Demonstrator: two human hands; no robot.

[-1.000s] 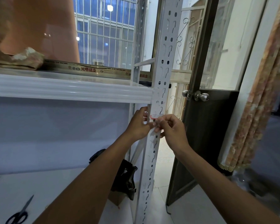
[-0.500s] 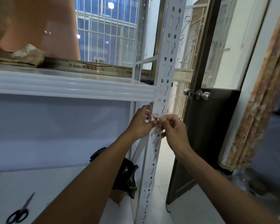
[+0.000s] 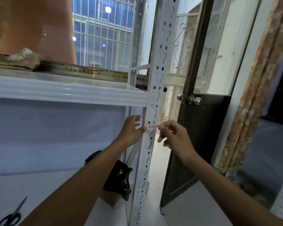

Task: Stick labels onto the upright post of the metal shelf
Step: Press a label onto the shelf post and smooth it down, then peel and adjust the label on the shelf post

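Being pinched btwn thumb and forefinger of the R hand is a small red-edged paper label; the fingertips are clamped on its right end. The label is being held w/ its long axis horiz., across the vert. run of the tall white perforated metal shelf post. Its left end is being laid on the post's front face, a little below the shelf beam, and its right end is pointing out toward the door side. It is being seen nearly edge-on, so only a thin red line is showing. The L hand is being held w/ fingers straight and spread, tips being pressed on the post's left edge just beside the label; nothing is being gripped by it.

The post is being met by a white ribbed metal shelf beam above both hands. A dark brown door w/ round steel knob is standing ajar just behind the R hand. A crumpled black bag is sitting low, near the post's foot. Black-handled scissors are lying on the lower shelf board, well apart. A patterned orange-beige curtain is hanging at far right.
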